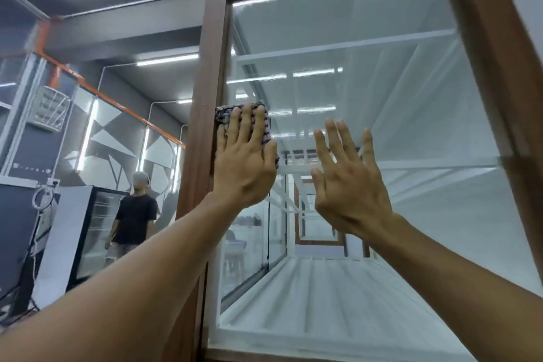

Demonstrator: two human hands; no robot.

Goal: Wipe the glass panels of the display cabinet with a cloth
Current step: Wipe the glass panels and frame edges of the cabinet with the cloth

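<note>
Mid-wipe, at centre-left of the frame. Left hand (245, 167) flat and straight-fingered, pressing a folded checked cloth (222, 117) against the glass panel (405, 132), right at the panel's left edge and overlapping the brown wooden frame (202, 91). No curl round the cloth, only an open palm pinning it, with cloth edges visible above the fingertips and to the right of the palm. Right hand (349, 185) just right of centre, likewise spread and straight, holding nothing. Possibly resting on the same pane or hovering just off it; hard to tell from this angle.

As for progress: well short of finished, by the look of it. Cloth at about mid-height on the pane's left border, with the wide stretch of glass toward the upper right and lower right of the frame nowhere near it. No clear streaks, damp marks or dust lines to separate wiped glass from unwiped, so no firm reading of the share already covered. White shelves (346, 45) and reflected strip lights visible through the pane. Other panels of the display cabinet mostly out of view, so unconfirmed and presumably left to do.

At lower left of the frame, well apart from the work: a person in a dark shirt (135, 219) beside a glass-door fridge (95, 232).
</note>
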